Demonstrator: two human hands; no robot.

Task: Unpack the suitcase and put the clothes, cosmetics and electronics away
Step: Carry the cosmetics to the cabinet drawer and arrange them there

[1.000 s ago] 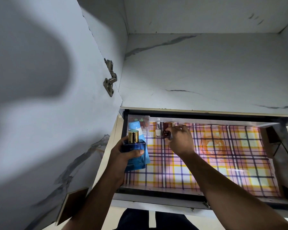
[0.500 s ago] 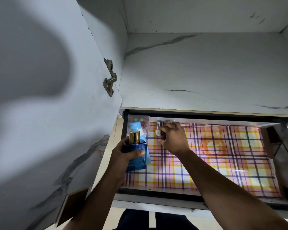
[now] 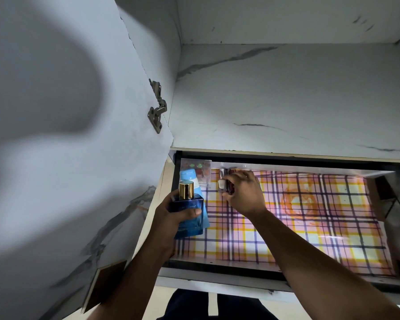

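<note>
Blue perfume bottle [image 3: 189, 213] upright at the drawer [image 3: 286, 166]'s left end, left hand [image 3: 171, 215] wrapped round it, thumb across the front. Right hand [image 3: 245, 196] reaches to the drawer's back-left corner, fingers curled round small nail-polish bottles [image 3: 224, 184] above the plaid liner [image 3: 310, 227].

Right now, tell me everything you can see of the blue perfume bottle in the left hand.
The blue perfume bottle is square and flat-sided, of what looks like dark blue glass, with a shiny gold cylindrical cap on and small pale lettering across its front. It stands upright, held above the left end of the open drawer. The left hand grips it from the left, thumb across its front. A light blue tube shows behind it.
</note>
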